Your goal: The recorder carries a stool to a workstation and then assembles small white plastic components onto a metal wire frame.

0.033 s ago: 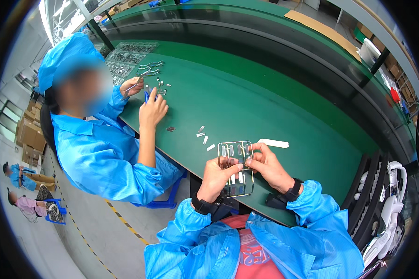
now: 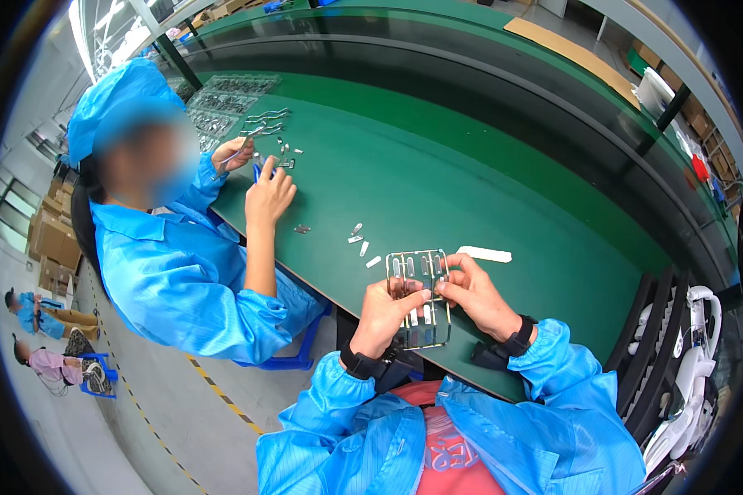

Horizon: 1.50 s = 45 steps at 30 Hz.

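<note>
A thin rectangular moulded plastic frame [image 2: 447, 328] with small oblong pieces attached in rows is held up over the table's near edge. My left hand [image 2: 377, 318] pinches its left side, thumb laid across the middle. On the opposite side, my right hand [image 2: 476, 299] grips the frame between thumb and curled fingers. Some pieces are dark or clear, while a few in the middle look white. Just beyond my hands, several loose small pale oblong pieces [image 2: 364, 247] lie on the green table [image 2: 470, 190]. A white strip [image 2: 485, 254] rests beyond my right hand.
At the left, a co-worker in blue [image 2: 173, 272] holds a part and a blue-handled tool [image 2: 260, 172] over small pieces. Clear trays [image 2: 223, 103] of parts stand farther back. Black racks [image 2: 648, 346] with white parts are at the right. A dark ledge borders the table's far side.
The co-worker's hand with the blue-handled tool has shifted very slightly. My hands and the frame stay in place.
</note>
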Tool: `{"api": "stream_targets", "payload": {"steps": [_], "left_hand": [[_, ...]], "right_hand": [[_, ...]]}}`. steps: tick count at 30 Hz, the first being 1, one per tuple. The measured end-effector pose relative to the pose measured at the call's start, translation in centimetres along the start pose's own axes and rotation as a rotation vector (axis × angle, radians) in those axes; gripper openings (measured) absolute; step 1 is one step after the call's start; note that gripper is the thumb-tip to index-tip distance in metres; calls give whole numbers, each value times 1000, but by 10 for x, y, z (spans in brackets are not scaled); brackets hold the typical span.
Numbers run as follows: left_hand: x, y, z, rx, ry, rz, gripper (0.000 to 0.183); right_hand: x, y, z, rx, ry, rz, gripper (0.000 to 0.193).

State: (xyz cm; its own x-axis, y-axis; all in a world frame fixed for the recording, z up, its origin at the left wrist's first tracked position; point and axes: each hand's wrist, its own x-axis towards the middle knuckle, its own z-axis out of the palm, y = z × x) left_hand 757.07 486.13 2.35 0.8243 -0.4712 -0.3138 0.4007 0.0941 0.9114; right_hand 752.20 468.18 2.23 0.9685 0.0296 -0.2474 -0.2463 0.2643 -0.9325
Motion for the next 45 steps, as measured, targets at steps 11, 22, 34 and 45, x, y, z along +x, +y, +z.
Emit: {"api": "stream_targets", "payload": {"steps": [11,22,34,45], "left_hand": [[3,-3,1,-102,-21,-67,14],[6,-6,22,373,129,151,64],[-19,25,43,767,82,819,32],[-22,8,37,750,119,958,24]], "right_hand": [[6,8,-27,252,-70,143,22],[-2,-13,-36,84,80,-191,18],[-18,-16,-20,-151,83,-374,13],[-30,-15,-6,-75,71,-307,10]]}}
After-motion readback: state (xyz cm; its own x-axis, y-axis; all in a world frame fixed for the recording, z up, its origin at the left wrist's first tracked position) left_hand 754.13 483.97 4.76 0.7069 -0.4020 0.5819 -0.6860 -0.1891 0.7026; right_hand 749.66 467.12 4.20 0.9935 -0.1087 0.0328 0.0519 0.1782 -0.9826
